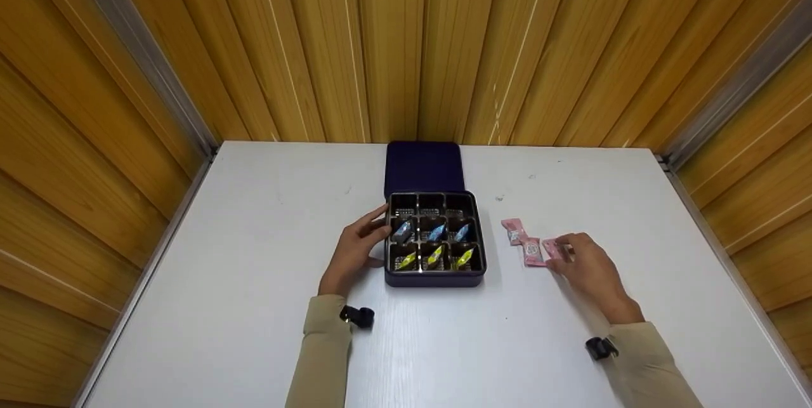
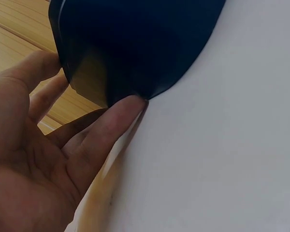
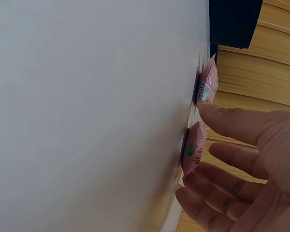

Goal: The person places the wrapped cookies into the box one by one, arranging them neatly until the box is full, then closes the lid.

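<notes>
A dark blue tin box (image 1: 435,280) with a divided black insert stands on the table. Three yellow-green wrapped sweets (image 1: 435,257) lie in its front row and three blue wrapped sweets (image 1: 436,233) in the middle row. In the back row, only patterned compartment floors show. My left hand (image 1: 353,246) touches the box's left side with extended fingers and thumb. To the right of the box lie pink wrapped sweets. My right hand (image 1: 591,268) has its thumb and fingers spread around the nearest pink sweet (image 3: 194,149); another pink sweet (image 3: 208,83) sits beyond the thumb.
The box's dark blue lid (image 1: 425,168) lies behind it, near the table's back edge. Further pink sweets (image 1: 512,231) are between the box and my right hand. Wood-patterned walls (image 1: 393,46) enclose the white table (image 1: 266,224) at the back and both sides.
</notes>
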Demonstrator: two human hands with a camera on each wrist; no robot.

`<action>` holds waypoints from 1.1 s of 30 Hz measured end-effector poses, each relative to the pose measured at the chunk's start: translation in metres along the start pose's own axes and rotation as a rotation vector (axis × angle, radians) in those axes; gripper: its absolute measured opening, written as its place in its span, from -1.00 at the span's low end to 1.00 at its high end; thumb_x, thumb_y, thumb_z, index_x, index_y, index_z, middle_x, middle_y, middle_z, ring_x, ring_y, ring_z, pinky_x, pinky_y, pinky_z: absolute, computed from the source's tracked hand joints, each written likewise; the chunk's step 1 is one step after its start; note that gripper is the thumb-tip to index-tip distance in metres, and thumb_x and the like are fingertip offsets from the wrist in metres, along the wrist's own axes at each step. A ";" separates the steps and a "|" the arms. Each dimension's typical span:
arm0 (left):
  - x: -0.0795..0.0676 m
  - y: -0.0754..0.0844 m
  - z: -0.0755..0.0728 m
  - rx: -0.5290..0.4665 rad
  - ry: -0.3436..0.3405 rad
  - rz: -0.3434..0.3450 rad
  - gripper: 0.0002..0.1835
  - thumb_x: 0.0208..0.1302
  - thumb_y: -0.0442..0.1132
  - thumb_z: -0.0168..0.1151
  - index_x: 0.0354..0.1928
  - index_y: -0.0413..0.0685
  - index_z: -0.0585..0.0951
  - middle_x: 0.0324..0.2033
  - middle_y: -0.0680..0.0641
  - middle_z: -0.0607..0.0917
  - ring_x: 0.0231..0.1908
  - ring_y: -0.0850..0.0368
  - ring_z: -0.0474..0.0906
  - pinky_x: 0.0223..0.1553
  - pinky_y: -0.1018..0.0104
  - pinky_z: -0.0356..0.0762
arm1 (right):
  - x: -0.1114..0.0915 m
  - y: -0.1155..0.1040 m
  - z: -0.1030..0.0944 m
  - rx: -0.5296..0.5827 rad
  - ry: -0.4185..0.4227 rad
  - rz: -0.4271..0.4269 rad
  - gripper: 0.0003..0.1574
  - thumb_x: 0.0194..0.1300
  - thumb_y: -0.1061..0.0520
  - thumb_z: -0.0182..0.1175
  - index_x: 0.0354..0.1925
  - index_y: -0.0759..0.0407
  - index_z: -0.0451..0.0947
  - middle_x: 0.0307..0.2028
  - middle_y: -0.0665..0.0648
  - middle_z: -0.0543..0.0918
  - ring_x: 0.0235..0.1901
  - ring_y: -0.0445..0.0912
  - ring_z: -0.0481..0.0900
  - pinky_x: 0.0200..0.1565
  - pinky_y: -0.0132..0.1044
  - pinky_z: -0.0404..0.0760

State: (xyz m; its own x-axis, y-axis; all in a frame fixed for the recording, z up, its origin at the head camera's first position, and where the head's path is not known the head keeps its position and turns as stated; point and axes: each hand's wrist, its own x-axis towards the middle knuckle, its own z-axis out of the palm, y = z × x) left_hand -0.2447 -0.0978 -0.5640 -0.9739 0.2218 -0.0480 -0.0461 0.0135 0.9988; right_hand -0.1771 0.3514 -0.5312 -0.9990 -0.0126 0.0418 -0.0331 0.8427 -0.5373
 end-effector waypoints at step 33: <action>0.000 0.000 0.001 0.025 0.019 -0.002 -0.42 0.52 -0.14 0.35 0.53 0.24 0.52 0.35 -0.29 0.58 0.28 -0.29 0.57 -0.40 -0.08 0.80 | -0.001 0.002 -0.004 -0.044 0.004 -0.084 -0.52 0.26 0.45 0.33 0.14 0.55 0.53 -0.12 0.38 0.62 -0.20 0.15 0.60 -0.12 0.09 0.66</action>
State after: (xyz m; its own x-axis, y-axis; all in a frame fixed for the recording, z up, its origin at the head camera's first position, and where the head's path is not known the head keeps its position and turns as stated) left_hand -0.2446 -0.0972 -0.5642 -0.9779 0.2030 -0.0492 -0.0423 0.0380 0.9984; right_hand -0.1764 0.3548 -0.5290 -0.9927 -0.0826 0.0882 -0.1156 0.8614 -0.4945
